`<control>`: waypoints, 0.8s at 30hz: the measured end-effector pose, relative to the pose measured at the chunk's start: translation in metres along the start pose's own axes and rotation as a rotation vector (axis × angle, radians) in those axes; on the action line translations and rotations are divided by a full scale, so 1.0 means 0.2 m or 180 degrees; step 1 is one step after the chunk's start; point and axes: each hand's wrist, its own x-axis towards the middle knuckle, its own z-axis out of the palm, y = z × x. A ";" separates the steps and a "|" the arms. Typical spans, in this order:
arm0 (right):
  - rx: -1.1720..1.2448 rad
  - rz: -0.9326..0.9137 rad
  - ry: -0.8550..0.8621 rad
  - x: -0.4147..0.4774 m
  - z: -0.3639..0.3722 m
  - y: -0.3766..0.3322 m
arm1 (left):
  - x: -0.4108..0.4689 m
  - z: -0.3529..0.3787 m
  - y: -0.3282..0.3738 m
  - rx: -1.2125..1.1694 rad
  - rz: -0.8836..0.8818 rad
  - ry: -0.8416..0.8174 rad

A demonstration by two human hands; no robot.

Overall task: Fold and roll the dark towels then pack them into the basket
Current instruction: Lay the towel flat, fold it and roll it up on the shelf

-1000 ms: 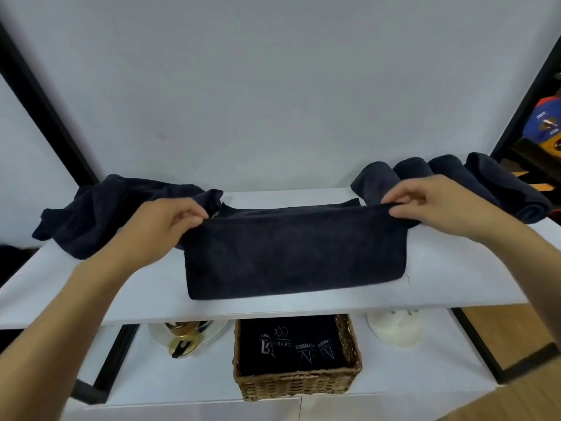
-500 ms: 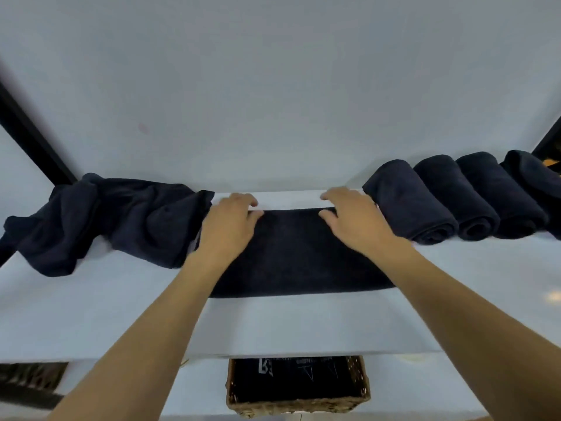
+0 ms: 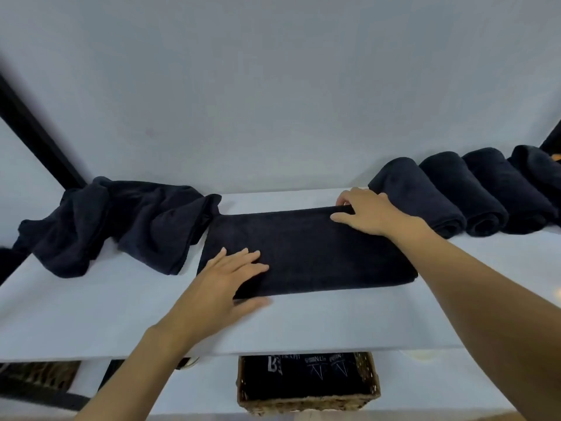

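Wall and surface: plain pale wall (image 3: pixel 273 86) behind a white surface (image 3: pixel 91 314); a lower shelf shows under its front edge.
Folded towel: dark folded towel (image 3: pixel 318 253) lies flat mid-surface, long axis left to right, parallel to the front edge.
Left hand: left hand (image 3: pixel 224 278) is spread flat, fingers straight, on the towel's near-left corner; thumb off the cloth on the surface.
Right hand: right hand (image 3: pixel 367 212) is at the far-right corner, fingers hooked over the far edge and thumb on top, pinching it.
Key relation: the towel runs between the two hands, diagonal corners covered. Judged: a roll would run along the long axis from a short end; the right hand is nearer the right end.
Right neighbours: rolled towels (image 3: pixel 455 192) sit in a row just beside the right hand, little spare room.
Left neighbours: heap of unfolded towels (image 3: pixel 121 226) touches the towel's far-left corner.
Basket: wicker basket (image 3: pixel 306 405) is below the front edge, dark printed cloth inside.
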 end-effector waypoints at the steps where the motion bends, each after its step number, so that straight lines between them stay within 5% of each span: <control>1: 0.0196 0.0100 -0.0233 -0.01 -0.03 0.00 | 0.00 -0.01 -0.03 0.0227 0.0150 0.0322; 6: 0.0390 0.0528 -0.1003 -0.19 -0.18 -0.05 | 0.18 -0.12 -0.17 0.0727 -0.0044 0.0775; 10: 0.0894 0.0694 -0.1864 -0.48 -0.12 -0.13 | 0.40 -0.06 -0.20 -0.0427 -0.1638 0.1318; 13: 0.1565 0.0836 -0.0856 -0.60 -0.01 -0.17 | 0.51 0.01 -0.12 -0.1811 -0.2172 0.1571; 15: 0.1827 0.0848 -0.0274 -0.64 0.04 -0.19 | 0.55 0.02 -0.09 -0.2026 -0.2065 0.1532; 22: 0.2770 0.0923 -0.0435 -0.86 0.08 -0.32 | 0.67 0.10 -0.31 0.0116 -0.1533 0.0108; 24: 0.2751 0.0715 -0.0337 -0.90 0.09 -0.35 | 0.67 0.09 -0.27 0.0447 -0.1515 0.0085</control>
